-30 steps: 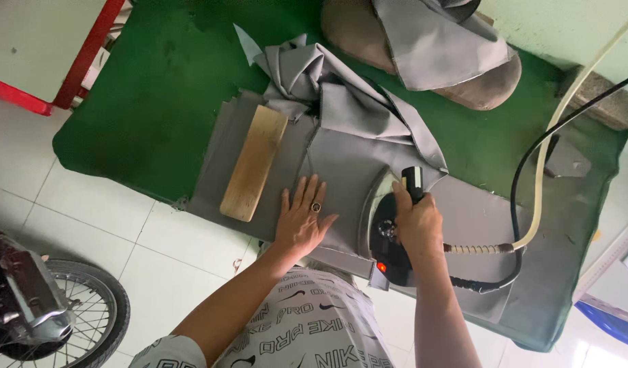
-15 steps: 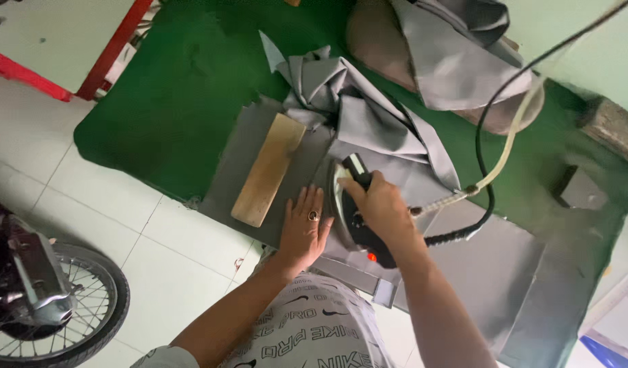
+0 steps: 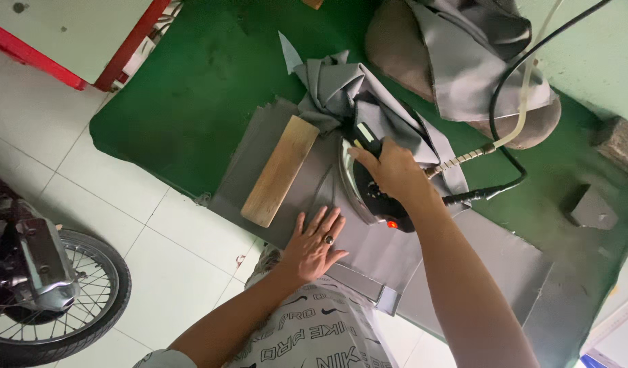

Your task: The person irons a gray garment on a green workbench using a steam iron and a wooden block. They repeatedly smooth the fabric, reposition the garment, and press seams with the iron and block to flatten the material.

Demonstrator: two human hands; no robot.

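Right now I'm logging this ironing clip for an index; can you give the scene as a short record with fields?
Surface: green padded table
Left hand: flat on the grey fabric, fingers spread, ring on one finger
Right hand: closed grip on the handle of the iron
Iron: on the grey fabric, cord and hose trailing right
Beside hands: wooden block lying on the fabric
Floor: motorcycle wheel, lower left

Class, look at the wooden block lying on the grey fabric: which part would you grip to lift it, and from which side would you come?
Grip the wooden block across its narrow width near the middle, coming from above. It lies flat, long and slim, with both long edges exposed. The left hand is flat beside its lower end; the right hand holds the iron.
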